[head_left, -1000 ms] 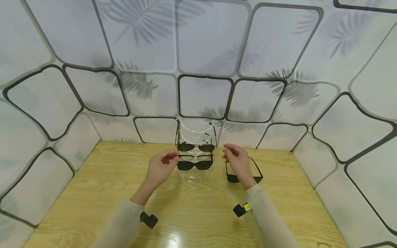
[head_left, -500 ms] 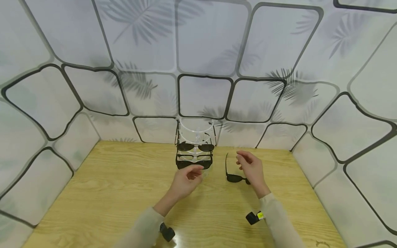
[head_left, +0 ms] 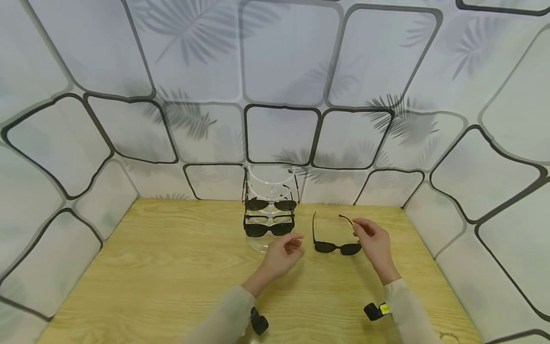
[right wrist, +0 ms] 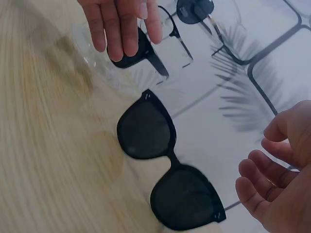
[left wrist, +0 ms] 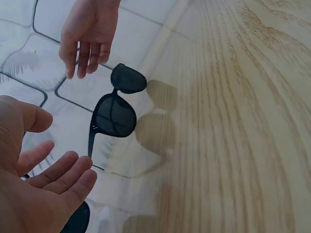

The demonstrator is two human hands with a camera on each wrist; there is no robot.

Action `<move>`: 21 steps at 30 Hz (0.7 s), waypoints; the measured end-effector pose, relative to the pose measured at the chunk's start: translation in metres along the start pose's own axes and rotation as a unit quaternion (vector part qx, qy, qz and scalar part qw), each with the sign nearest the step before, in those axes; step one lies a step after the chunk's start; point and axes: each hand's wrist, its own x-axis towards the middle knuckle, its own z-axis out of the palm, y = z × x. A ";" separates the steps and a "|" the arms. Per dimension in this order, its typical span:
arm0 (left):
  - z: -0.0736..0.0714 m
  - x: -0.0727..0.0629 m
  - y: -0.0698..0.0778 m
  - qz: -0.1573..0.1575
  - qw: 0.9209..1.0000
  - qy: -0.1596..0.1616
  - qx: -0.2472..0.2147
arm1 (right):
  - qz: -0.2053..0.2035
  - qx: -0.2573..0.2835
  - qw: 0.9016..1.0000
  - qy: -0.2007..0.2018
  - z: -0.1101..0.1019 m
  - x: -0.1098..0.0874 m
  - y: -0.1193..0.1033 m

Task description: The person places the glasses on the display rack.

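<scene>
Black sunglasses point(head_left: 325, 247) lie on the table with lenses toward me and temples unfolded, pointing to the back wall. My left hand point(head_left: 281, 255) hovers to their left, fingers relaxed and holding nothing. To their right is my right hand point(head_left: 375, 243), fingertips close by the right temple. In the right wrist view, the loosely bent fingers of the right hand point(right wrist: 277, 179) stand apart from the sunglasses point(right wrist: 146, 131). A gap also separates the left hand point(left wrist: 48, 184) from the sunglasses point(left wrist: 114, 116) in the left wrist view.
Behind the left hand stands a clear eyewear display stand point(head_left: 259, 245). It carries dark sunglasses point(head_left: 257, 205) on top, clear-lens glasses point(head_left: 258, 219) below, then black sunglasses point(head_left: 257, 230). Patterned wall covering point(head_left: 283, 134) encloses the wooden table point(head_left: 172, 267) at the back and sides.
My left hand has come away from the stand's left side, passing in front of it to the right. My right hand has moved right, uncovering the sunglasses on the table.
</scene>
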 end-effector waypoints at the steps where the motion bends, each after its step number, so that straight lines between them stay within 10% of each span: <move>1: 0.003 0.002 -0.002 0.001 1.000 0.002 0.000 | -0.001 -0.004 1.000 0.006 -0.002 -0.001 0.002; 21: 0.039 0.023 -0.013 -0.055 0.998 0.022 0.028 | 0.039 -0.057 0.998 0.003 -0.019 -0.006 0.045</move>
